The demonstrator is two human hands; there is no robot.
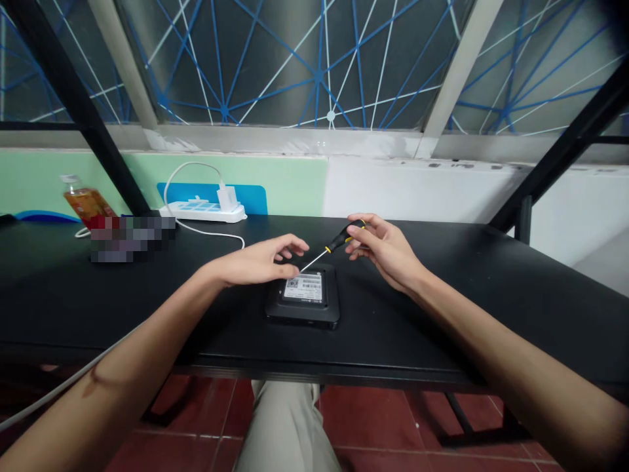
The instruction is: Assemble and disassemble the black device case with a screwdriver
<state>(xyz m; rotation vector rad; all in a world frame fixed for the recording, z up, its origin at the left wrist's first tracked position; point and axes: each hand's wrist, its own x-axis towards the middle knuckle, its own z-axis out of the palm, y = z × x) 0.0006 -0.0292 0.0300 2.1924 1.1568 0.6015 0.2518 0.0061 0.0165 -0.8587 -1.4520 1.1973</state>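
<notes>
In my right hand (383, 248) is a screwdriver (339, 240) with a black and yellow handle, gripped near its end by thumb and fingers. Its metal shaft slants down to the left, and the tip is by my left thumb, over the top of a flat black device (330, 316). A white printed label (308, 288) covers the middle of that device, which lies on the black table. My left hand (263, 260) hovers at the device's upper left, thumb and fingers apart. Whether the screwdriver's tip touches the device or the thumb I cannot tell.
A white power strip (206, 210) with a plugged-in charger (227, 198) stands at the back left, its white cable (211, 232) running across the table (417, 314). Farther left are a tilted drink bottle (91, 202) and a blurred-out item (130, 237). Black frame bars rise at both sides.
</notes>
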